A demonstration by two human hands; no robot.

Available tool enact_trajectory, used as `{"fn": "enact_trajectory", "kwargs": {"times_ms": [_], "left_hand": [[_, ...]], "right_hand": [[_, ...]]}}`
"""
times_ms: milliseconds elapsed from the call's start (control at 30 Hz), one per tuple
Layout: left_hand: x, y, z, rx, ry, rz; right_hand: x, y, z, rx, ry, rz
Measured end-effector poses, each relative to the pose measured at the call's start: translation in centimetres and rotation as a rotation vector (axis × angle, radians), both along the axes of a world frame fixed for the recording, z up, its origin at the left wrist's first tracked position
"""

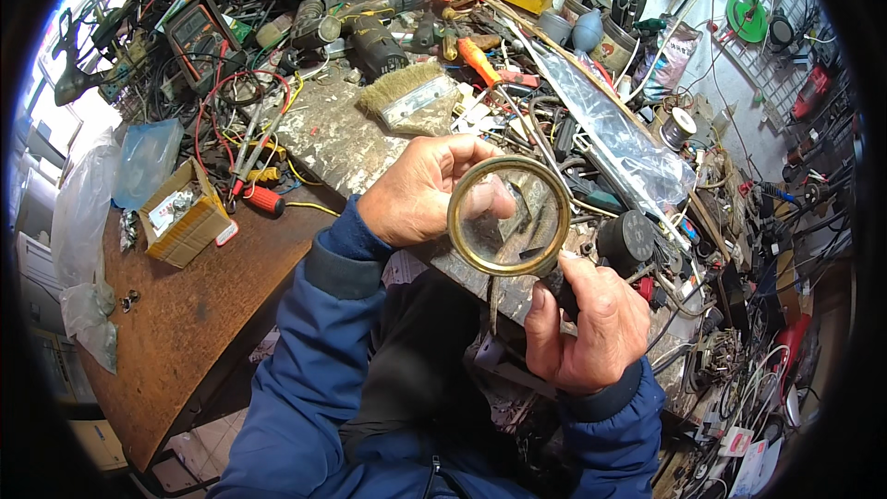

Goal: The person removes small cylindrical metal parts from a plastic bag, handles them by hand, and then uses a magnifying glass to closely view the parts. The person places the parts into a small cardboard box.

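A round magnifying glass [509, 268] with a brass-coloured rim is held up over the bench edge in front of me. My right hand [591, 323] is closed around its dark handle, thumb and forefinger just below the rim. Behind the lens's left side is my left hand [411, 189], its fingers bent together. Through the glass a fingertip and some dark, narrow shapes show. Whatever the left fingers pinch is too unclear to name. Close to the right hand, a black round object [626, 240] stands on the bench.
A wide bristle brush [407, 97] and an orange-handled screwdriver [478, 62] lie beyond my hands. A multimeter [199, 42] with test leads sits far left, above an open cardboard box [185, 226] on the brown table [212, 300]. Rightward are a wire spool [679, 127] and tangled cables.
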State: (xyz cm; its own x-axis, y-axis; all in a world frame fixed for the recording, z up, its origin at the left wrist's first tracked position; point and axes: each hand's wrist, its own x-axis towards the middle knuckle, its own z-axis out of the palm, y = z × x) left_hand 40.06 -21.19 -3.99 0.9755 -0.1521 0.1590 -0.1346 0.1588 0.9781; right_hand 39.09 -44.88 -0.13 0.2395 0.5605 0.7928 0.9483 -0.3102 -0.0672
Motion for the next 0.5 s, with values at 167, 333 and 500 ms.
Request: {"fn": "enact_trajectory", "kwargs": {"times_ms": [167,333,500], "left_hand": [[0.05,0.01,-0.05,-0.004,-0.003,-0.003],[-0.01,-0.06,-0.03,-0.035,-0.009,0.003],[-0.19,-0.25,0.14,-0.078,-0.001,0.024]], "right_hand": [[0.03,-0.04,-0.03,0.0,0.001,0.0],[0.02,-0.08,0.0,-0.003,-0.011,-0.006],[-0.02,-0.04,0.04,-0.008,-0.006,-0.006]]}}
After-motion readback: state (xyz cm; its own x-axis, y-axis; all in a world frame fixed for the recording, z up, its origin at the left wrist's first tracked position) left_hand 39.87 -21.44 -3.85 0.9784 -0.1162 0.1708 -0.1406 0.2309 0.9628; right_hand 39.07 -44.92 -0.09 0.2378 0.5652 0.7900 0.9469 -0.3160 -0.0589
